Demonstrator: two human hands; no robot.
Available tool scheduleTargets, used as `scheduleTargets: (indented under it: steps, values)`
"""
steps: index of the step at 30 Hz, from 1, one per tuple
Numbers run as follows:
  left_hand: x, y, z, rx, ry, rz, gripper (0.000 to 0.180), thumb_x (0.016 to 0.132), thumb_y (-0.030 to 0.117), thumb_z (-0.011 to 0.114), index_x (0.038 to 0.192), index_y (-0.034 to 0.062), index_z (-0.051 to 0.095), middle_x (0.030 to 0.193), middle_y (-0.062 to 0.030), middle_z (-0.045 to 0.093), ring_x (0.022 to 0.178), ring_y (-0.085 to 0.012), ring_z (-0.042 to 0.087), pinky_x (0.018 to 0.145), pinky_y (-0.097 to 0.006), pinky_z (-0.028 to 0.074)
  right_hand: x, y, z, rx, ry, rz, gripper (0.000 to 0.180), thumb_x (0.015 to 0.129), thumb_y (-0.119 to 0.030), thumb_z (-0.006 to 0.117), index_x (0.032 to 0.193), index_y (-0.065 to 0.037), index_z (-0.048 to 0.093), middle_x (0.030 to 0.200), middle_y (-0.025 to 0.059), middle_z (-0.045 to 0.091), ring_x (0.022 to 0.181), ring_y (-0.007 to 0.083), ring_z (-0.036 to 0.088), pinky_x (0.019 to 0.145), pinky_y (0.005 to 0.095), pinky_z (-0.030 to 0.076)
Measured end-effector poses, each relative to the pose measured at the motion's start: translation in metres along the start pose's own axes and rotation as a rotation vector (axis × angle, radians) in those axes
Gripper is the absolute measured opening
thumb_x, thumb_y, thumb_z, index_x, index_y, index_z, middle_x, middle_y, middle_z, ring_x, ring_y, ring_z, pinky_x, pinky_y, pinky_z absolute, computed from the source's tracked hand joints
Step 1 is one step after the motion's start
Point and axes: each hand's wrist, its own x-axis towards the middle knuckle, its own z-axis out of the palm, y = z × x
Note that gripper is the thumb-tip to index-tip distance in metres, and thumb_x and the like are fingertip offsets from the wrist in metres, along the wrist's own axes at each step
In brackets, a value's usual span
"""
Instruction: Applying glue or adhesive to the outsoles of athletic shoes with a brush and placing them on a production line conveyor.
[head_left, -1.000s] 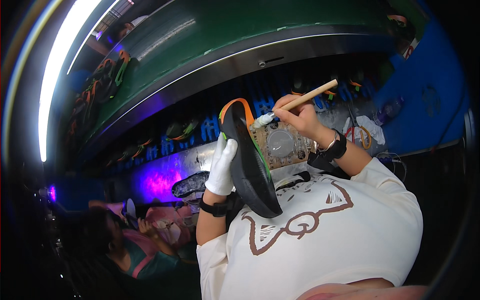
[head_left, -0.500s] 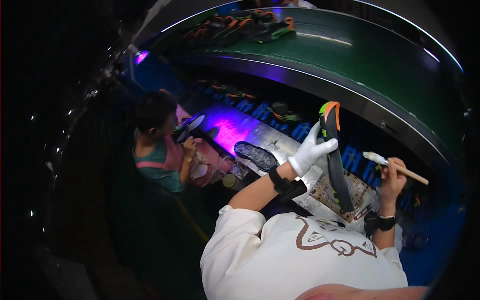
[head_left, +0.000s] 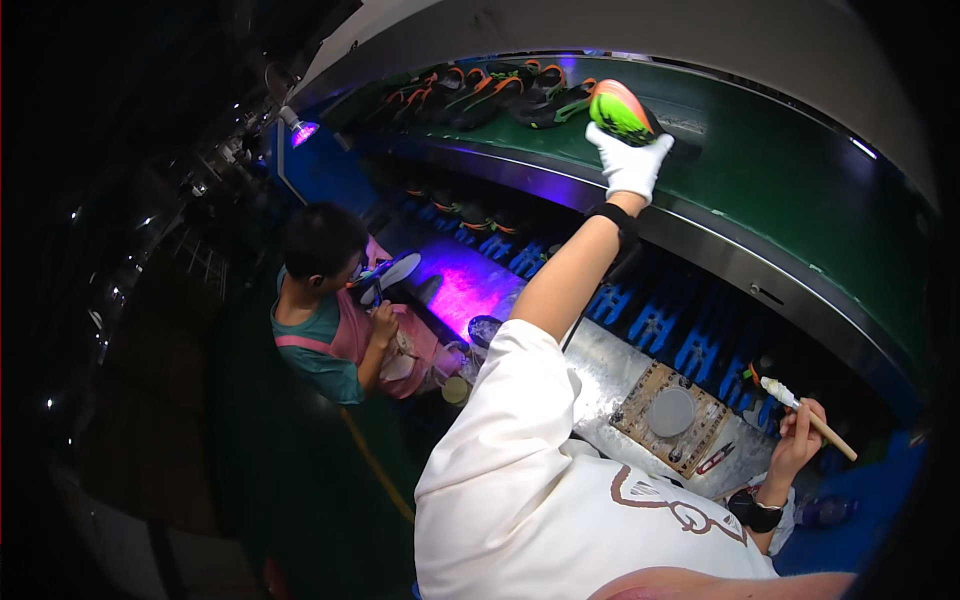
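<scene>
At the end of my outstretched left arm, my white-gloved left hand (head_left: 632, 165) is closed around a bright green, orange and black shoe (head_left: 624, 114). The shoe is over the green belt (head_left: 760, 165); whether it touches the belt is hard to tell. My bare right hand (head_left: 795, 440), low on the right, grips a brush (head_left: 834, 440) by its pale wooden handle. Whitish stuff coats the bristles, which point up and left. Between me and the belt, a round grey disc (head_left: 672, 411) lies on a brown, patterned board (head_left: 632, 412).
Several black, orange and green shoes (head_left: 490, 98) stand on the belt's left part. Red-handled snips (head_left: 715, 458) lie beside the board on the metal table (head_left: 590, 395). A co-worker (head_left: 325, 300) sits at left, holding a sole (head_left: 392, 278) near a purple lamp (head_left: 300, 130). Blue racks (head_left: 650, 330) line the belt's underside.
My left hand has carried the shoe away from over the board, up and forward to the belt. The board and disc now show fully. My right hand still holds the brush, slightly lower.
</scene>
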Motion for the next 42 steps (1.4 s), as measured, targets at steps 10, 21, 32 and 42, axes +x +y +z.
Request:
scheduleTargets:
  steps: [10, 21, 32, 42]
  values:
    - [0.002, 0.0, -0.04, 0.524, -0.525, 0.04, 0.1, 0.056, 0.035, 0.078, 0.127, -0.0064, 0.021, 0.114, -0.0236, 0.046, 0.103, -0.0267, 0.049, 0.086, -0.034, 0.041, 0.005, 0.002, 0.028, -0.007, -0.014, 0.063, 0.014, 0.082, -0.012, 0.055, 0.091, -0.001, 0.053, 0.062, -0.0002, 0.047, 0.049, 0.0042, 0.04, 0.044, 0.016, 0.031]
    - [0.034, 0.018, 0.031, 1.165, -1.137, 0.036, 0.09, 0.062, 0.026, 0.073, 0.129, -0.0039, 0.021, 0.072, -0.0058, 0.055, 0.054, -0.0125, 0.054, 0.041, -0.023, 0.044, -0.016, -0.035, -0.021, -0.053, 0.126, 0.0, 0.01, 0.079, -0.001, 0.057, 0.088, 0.0, 0.055, 0.073, 0.0018, 0.052, 0.059, 0.0036, 0.045, 0.051, 0.0169, 0.036]
    - [-0.009, -0.046, 0.319, 0.9, -1.329, -0.09, 0.096, 0.065, 0.052, 0.066, 0.131, -0.0042, 0.023, 0.126, -0.0207, 0.039, 0.11, -0.0299, 0.046, 0.082, -0.039, 0.043, -0.084, -0.074, -0.046, -0.203, 0.59, -0.218, 0.009, 0.08, -0.003, 0.053, 0.088, 0.001, 0.052, 0.066, 0.0038, 0.049, 0.054, 0.0063, 0.045, 0.049, 0.0188, 0.037]
    - [0.139, -0.081, 0.078, 1.744, -0.912, 0.112, 0.066, 0.069, 0.031, 0.062, 0.122, -0.0005, 0.039, 0.124, -0.0227, 0.042, 0.118, -0.0334, 0.039, 0.096, -0.036, 0.034, -0.059, -0.033, -0.004, -0.14, 0.327, -0.04, 0.011, 0.08, -0.007, 0.055, 0.088, 0.001, 0.052, 0.067, 0.0032, 0.05, 0.053, 0.0068, 0.045, 0.048, 0.0184, 0.037]
